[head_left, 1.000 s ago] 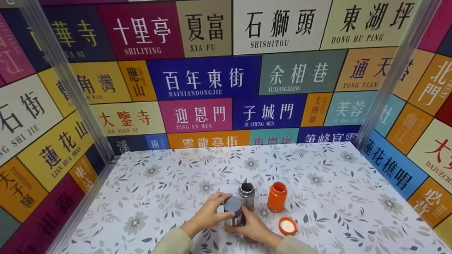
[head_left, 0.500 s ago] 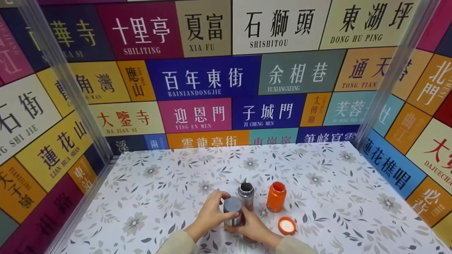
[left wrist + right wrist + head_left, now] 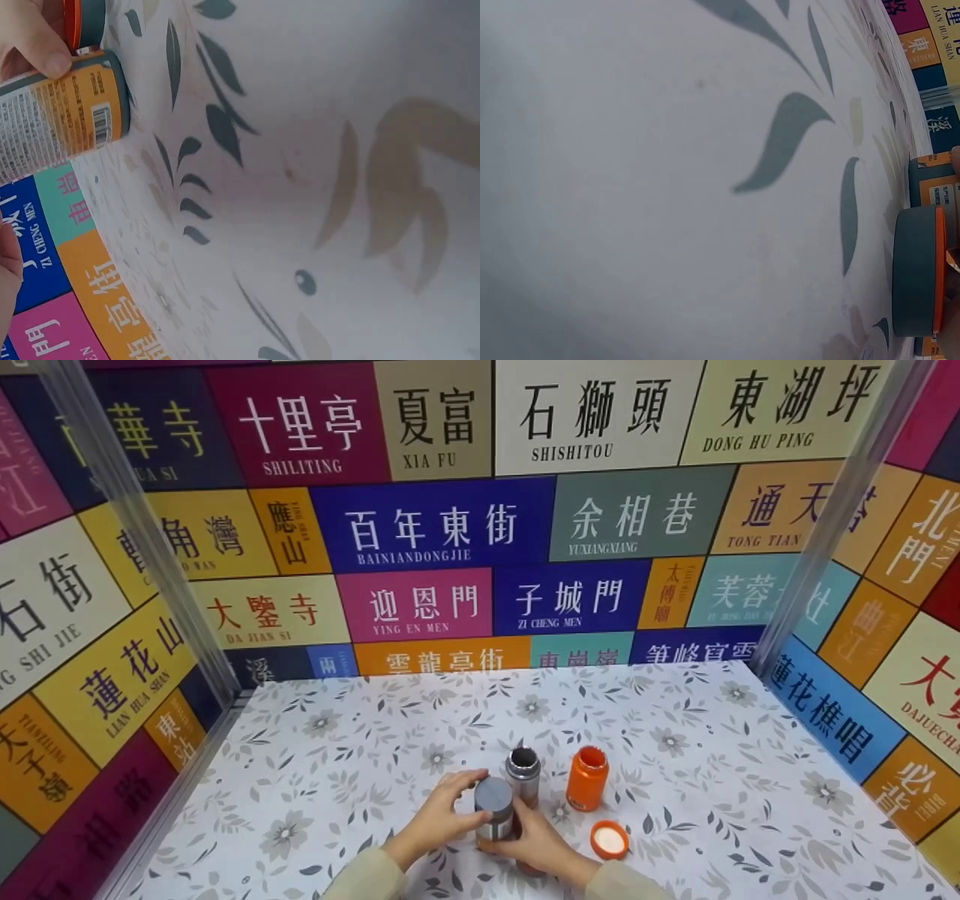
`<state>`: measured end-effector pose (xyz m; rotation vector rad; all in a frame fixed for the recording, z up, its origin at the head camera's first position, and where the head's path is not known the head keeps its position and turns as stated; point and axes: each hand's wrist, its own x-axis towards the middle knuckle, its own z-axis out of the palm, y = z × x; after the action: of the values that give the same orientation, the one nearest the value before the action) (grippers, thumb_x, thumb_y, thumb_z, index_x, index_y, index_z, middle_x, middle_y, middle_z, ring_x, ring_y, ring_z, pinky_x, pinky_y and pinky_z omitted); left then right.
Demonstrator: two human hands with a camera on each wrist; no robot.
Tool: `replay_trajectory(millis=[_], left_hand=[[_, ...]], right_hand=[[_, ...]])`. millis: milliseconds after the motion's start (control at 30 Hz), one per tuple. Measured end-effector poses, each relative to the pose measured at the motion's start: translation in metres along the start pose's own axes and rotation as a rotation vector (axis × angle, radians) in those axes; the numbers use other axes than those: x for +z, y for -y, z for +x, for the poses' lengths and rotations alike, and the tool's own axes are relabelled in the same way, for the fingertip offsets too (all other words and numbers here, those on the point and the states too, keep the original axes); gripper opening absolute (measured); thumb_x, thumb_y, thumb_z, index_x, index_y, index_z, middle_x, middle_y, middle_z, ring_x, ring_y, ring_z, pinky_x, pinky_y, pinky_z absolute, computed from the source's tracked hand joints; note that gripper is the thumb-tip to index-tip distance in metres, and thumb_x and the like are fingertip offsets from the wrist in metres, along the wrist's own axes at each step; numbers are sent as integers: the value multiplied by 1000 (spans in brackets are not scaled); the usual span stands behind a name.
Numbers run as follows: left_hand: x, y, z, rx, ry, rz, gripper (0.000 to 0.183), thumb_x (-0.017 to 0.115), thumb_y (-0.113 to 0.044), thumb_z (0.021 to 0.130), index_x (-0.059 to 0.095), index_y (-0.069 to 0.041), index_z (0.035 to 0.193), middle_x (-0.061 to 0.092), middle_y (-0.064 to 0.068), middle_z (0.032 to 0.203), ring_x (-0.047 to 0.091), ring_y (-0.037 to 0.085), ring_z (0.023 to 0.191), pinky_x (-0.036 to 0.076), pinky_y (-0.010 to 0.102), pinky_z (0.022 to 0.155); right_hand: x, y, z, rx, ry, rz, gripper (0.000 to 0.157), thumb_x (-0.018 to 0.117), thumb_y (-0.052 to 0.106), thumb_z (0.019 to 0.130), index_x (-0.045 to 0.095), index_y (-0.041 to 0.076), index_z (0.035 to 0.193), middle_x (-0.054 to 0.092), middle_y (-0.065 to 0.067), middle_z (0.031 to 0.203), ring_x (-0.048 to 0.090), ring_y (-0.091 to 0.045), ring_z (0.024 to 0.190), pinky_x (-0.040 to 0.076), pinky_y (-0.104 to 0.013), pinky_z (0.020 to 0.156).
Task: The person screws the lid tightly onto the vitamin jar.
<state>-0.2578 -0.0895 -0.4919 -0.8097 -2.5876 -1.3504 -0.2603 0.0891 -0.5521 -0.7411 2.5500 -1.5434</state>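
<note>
A canister with a dark grey lid and a printed orange-and-white label stands upright on the table. Its lid (image 3: 493,795) is between the thumb and fingers of my left hand (image 3: 442,814), which curve around it from the left. Lower down, my right hand (image 3: 536,840) grips the canister's body (image 3: 67,112) from the right, its thumb on the label in the left wrist view. Beside the canister, partly behind the right hand, lies a teal cap with an orange rim (image 3: 916,270). Just behind stands an open silver-grey flask (image 3: 523,772).
An open orange flask (image 3: 588,780) stands to the right of the grey one. In front of it an orange lid (image 3: 609,840) lies with its white inside up. Walls of coloured name panels (image 3: 435,525) border the floral-patterned table (image 3: 360,750).
My left hand swung a little to the right around the lid, then came back to the left. The right hand and the canister stay in place.
</note>
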Motion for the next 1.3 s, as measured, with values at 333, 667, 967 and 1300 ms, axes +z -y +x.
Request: replay_trajectory(millis=[333,667,967,1300], left_hand=[[16,-13,4,-143,-194,103,62,66,-52,55,48,-8,95,44,-2,82,44,18,75,36,23,65],[1,-5,2,-63,-53,3,57,63,-45,65,54,-8,108,52,-3,95,47,20,86,38,28,74],[-12,-11,-1,-38,76,-54,51,60,-24,74,45,-3,118,49,7,115,42,22,105,33,38,88],[10,-9,0,-87,-134,94,57,65,-50,59,48,-10,95,48,-3,87,46,18,77,37,23,66]], right_hand=[[-5,24,-7,-31,-28,-46,72,67,33,66,32,15,126,45,-4,118,44,-14,102,34,-29,88],[-1,10,-3,33,-19,-29,76,67,38,64,29,19,127,42,-5,122,40,-19,108,30,-40,90],[1,-1,0,5,-12,14,74,69,37,62,32,22,125,48,0,116,45,-13,103,34,-33,88],[0,1,-1,4,1,6,69,67,38,64,35,22,123,47,1,117,44,-11,103,36,-29,86]])
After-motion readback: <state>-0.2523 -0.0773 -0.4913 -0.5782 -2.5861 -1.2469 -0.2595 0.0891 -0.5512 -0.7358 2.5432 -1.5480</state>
